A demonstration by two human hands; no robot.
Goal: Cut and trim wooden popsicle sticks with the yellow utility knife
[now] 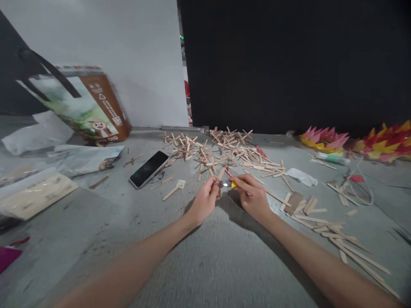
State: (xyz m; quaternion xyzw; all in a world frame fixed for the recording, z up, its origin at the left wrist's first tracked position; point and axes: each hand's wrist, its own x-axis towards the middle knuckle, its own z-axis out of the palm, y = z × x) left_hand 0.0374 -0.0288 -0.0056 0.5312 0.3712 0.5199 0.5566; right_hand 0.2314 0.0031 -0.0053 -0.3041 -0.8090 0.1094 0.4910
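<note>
Both my hands meet low over the grey floor. My left hand [205, 197] is closed, its fingertips pinching a thin wooden stick [221, 174] that points away from me. My right hand [253, 194] is closed around a small yellow cutter [230, 184] whose metal tip reaches toward the left fingers. Just beyond the hands lies a wide heap of wooden sticks [221, 152], many glued into crosses.
A black phone [149, 169] lies left of the heap. A brown carton [91, 105] leans at the back left, with papers and plastic bags in front. Long sticks [337, 233] spread to the right. Folded paper flowers [324, 139] and a glue tube [334, 159] sit below a black wall.
</note>
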